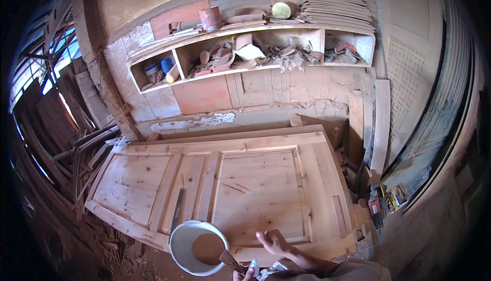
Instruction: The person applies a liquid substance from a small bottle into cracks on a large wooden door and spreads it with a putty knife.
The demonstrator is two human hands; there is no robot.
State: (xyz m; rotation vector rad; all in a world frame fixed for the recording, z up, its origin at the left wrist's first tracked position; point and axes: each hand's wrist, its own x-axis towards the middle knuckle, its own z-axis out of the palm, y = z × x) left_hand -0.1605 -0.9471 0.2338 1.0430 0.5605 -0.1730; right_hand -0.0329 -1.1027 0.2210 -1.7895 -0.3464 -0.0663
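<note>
A panelled wooden door (207, 178) lies in front of me. Near its front edge is a white bucket (175, 242), with brown material at the bottom. At the lower edge of the view, my left hand (247, 275) is closed on a brown flat-ended stick that leans over the bucket's rim. A small white tip (254, 264) shows at the same hand; what it is I cannot make out. Over the door's near edge, my right hand (274, 242) has its fingers apart with nothing visible in them. A long dark narrow tool (178, 207) rests on the door behind the bucket.
A wall shelf (250, 69) crammed with scraps and jars runs behind the door. On its top stand a red tin (210, 18) and stacked thin wood strips (335, 7). A red-and-black power tool (376, 207) lies right of the door. Offcuts (120, 248) litter the left floor.
</note>
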